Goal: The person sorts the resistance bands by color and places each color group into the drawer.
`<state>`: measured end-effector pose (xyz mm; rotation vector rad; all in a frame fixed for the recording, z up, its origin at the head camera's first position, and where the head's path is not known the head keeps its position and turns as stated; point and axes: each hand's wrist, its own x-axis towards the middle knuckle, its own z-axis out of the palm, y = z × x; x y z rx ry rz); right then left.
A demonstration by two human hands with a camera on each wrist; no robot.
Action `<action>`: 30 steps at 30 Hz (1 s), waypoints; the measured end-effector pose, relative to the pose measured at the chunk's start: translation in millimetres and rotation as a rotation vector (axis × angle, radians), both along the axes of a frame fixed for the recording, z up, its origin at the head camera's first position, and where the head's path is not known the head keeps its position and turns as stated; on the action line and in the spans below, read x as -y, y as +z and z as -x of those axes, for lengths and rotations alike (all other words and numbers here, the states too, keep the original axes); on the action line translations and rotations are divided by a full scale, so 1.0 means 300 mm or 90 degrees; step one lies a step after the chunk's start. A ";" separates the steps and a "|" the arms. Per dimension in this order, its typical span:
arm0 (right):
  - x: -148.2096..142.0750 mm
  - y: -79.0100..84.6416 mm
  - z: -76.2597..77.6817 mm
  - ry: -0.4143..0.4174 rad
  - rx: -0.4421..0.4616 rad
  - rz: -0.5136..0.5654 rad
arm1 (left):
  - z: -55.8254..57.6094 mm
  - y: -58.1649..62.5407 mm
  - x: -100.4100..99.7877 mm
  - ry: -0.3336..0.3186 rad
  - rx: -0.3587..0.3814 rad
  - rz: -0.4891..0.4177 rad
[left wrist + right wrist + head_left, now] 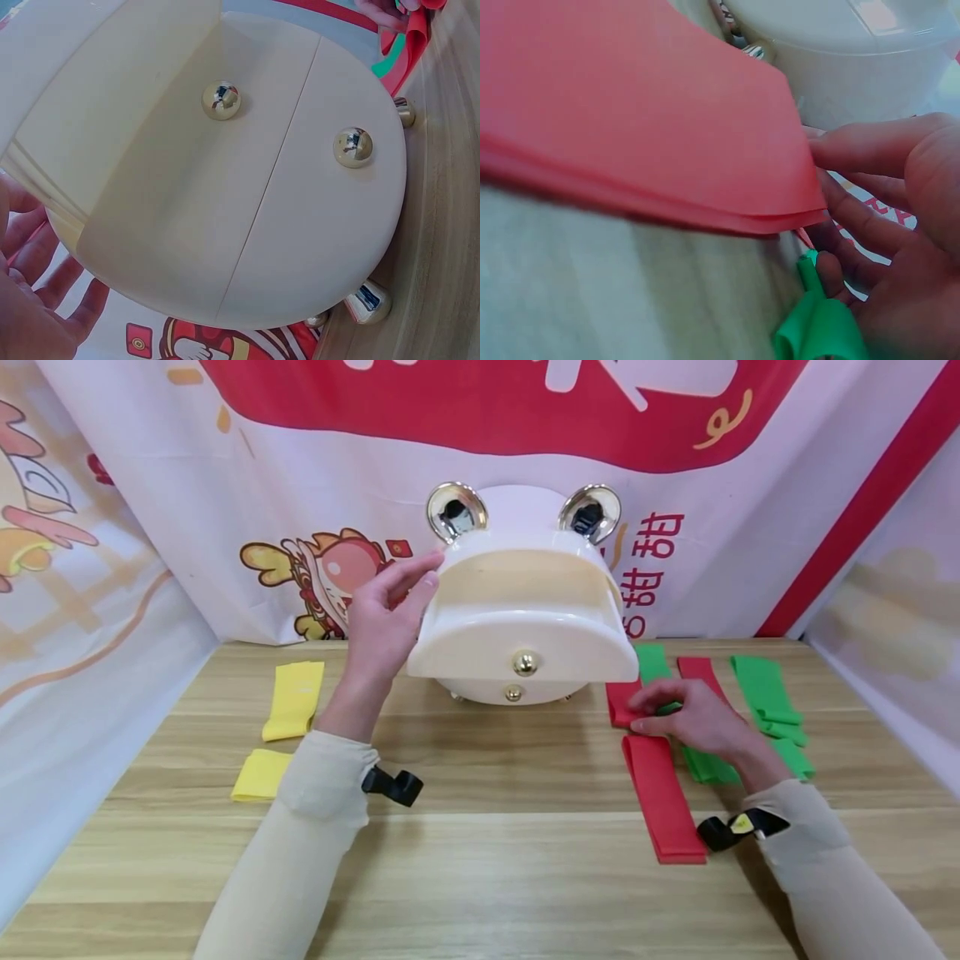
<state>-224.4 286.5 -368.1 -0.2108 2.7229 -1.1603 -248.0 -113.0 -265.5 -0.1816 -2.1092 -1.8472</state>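
Hands (386,622) (693,718) flank white cabinet (517,647), right one pinching red strip (663,797).

The head view is bright, with soft shadows on the wood-grain worktop (495,877) and highlights on the glossy white cabinet (465,647); the right wrist view looks hazier, its red strip (637,112) blurred.

A small set-up booth, it seems; what room lies around it cannot be told. Printed cloth (510,431) hangs along the far edge of a wood-grain table (510,885), corner to corner, with a bright cartoon figure (330,581) and red Chinese characters (649,556); pale side sheets (892,610) close in the left and right edges.
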 end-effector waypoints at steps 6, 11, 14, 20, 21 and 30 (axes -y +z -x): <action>0.010 -0.018 0.003 0.005 0.003 -0.024 | -0.004 -0.001 0.006 0.004 0.002 0.007; 0.013 -0.025 0.003 0.003 0.012 -0.028 | -0.006 -0.004 0.008 0.007 0.006 0.010; 0.014 -0.028 0.000 0.011 0.006 -0.033 | -0.006 -0.007 0.007 0.006 0.005 0.008; 0.020 -0.026 -0.009 0.012 0.004 -0.048 | -0.006 -0.013 0.007 0.006 0.000 0.008; 0.021 -0.024 -0.009 0.009 0.006 -0.048 | -0.005 -0.014 0.007 0.007 -0.002 0.008; 0.025 -0.001 -0.005 -0.005 -0.007 -0.086 | 0.002 -0.005 0.004 0.005 -0.011 0.011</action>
